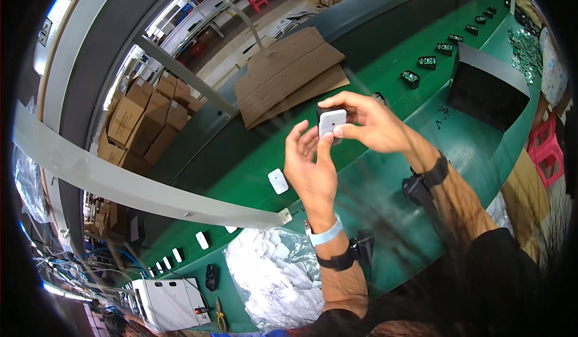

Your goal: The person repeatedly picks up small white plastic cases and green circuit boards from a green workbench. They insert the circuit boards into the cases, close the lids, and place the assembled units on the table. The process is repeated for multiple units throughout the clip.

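Above the green work surface, both hands meet on a small white-and-black plastic casing. Its white rounded face, with a small dark hole in it, is turned toward me, and a black part shows along its left and upper edge. My right hand pinches the casing from the right, thumb on the white face and index finger over the top. From the lower left my left hand presses its thumb against the casing's lower edge, with its other fingers curled behind. A white casing lies on the green belt beside my left hand.
Black housings with green circuit boards line the belt at right. A black bin and loose circuit boards lie beyond. At lower left are a bag of white covers, pliers and a white box-shaped machine. A metal bar crosses left.
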`<state>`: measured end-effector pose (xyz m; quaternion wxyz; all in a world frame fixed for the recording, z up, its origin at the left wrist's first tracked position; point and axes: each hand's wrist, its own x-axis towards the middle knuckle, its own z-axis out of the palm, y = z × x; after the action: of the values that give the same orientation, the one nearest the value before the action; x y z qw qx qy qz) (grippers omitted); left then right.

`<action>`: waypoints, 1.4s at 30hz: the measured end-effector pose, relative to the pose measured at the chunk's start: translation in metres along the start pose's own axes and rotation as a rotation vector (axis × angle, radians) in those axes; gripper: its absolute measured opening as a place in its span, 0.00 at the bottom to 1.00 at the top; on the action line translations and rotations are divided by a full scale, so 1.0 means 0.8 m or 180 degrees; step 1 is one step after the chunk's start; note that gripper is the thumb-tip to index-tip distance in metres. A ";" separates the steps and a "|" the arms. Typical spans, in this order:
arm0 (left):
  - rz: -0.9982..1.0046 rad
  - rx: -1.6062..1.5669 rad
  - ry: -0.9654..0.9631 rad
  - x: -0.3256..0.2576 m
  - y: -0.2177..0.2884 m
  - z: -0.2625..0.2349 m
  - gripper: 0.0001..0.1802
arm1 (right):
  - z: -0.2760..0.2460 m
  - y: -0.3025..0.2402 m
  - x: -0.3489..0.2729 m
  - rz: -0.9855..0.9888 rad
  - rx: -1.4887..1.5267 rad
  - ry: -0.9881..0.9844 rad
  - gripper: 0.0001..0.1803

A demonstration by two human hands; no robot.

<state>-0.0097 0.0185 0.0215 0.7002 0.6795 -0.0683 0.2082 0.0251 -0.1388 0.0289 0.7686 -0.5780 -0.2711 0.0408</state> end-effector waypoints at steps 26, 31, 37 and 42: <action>-0.0537 0.4699 -0.1254 -0.170 -0.032 -0.224 0.15 | -0.038 0.000 -0.006 -0.0160 -0.2506 0.0625 0.12; -0.0440 0.5102 -0.1045 -0.174 -0.059 -0.280 0.19 | -0.025 -0.060 -0.025 -0.0502 -0.2460 0.0550 0.10; -0.0772 0.3776 -0.1346 -0.178 -0.039 -0.256 0.21 | -0.037 -0.088 -0.043 -0.0752 -0.2373 0.0578 0.09; -0.0733 0.5338 -0.0352 -0.178 -0.045 -0.260 0.36 | -0.032 -0.104 -0.047 -0.0810 -0.2353 0.0570 0.08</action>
<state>-0.1637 0.1947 -0.0794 -0.0230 0.9857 0.1442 0.0838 -0.0160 -0.2021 0.0858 0.5283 -0.7787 -0.2689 -0.2056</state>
